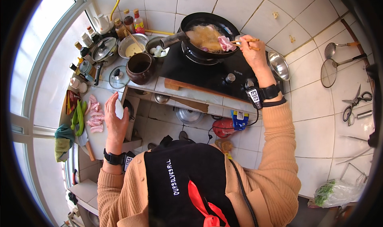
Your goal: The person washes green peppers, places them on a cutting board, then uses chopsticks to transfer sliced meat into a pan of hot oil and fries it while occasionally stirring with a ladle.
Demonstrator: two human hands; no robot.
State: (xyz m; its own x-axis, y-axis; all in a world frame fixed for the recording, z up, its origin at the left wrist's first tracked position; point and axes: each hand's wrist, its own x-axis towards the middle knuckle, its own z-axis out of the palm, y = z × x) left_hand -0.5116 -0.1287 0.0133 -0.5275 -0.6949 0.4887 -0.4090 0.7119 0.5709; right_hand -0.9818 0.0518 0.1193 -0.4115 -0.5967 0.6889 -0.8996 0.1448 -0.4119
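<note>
My right hand (pixel 252 52) grips a pair of wooden chopsticks (pixel 251 44) at the wok's right edge. Their tips hold pink raw pork slices (pixel 226 43) inside the black wok (pixel 191 20). Bubbling oil with golden-brown food (pixel 205 37) fills its middle. Held empty, with fingers raised and apart, my left hand (pixel 116 119) is beside a white cutting board (pixel 103 141). Sliced raw pork (pixel 95 116) lies on that board, with green chili peppers (pixel 80 117) to its left. A knife with a wooden handle (pixel 90 150) rests below them.
Left of the black stove (pixel 191 70) stand a dark brown crock (pixel 140 67), a bowl of yellow batter (pixel 134 50) and a pan of eggs (pixel 158 51). The wok's handle (pixel 172 40) points left. A metal bowl (pixel 278 65) leans against the right wall.
</note>
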